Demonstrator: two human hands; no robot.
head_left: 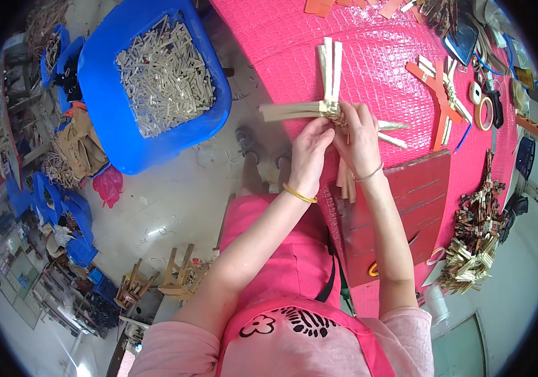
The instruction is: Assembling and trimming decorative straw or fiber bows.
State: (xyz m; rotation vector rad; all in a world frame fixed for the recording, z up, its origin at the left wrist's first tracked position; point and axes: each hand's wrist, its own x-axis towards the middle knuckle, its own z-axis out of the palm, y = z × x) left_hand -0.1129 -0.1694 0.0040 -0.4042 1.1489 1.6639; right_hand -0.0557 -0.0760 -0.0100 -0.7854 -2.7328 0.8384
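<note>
Both my hands work at the near left edge of a pink-covered table [281, 38]. Between them is a cross-shaped weave of flat pale-gold strips [327, 108], its long loose ends pointing away, left, right and toward me. My left hand [313, 151] pinches the weave's near side close to the centre, thumb and fingertips together. From the right, my right hand [358, 138] has its fingers bent over the same centre. The fingertips meet there and cover part of the crossing. The left-pointing ends look smeared by motion.
Left of the table stands a blue plastic tub [109, 119] of short pale strips. A dark red board [407, 207] lies by my right forearm. Farther right are orange strips [440, 103], a tape roll [484, 113], a blue pen [463, 138] and a heap of woven pieces [470, 264].
</note>
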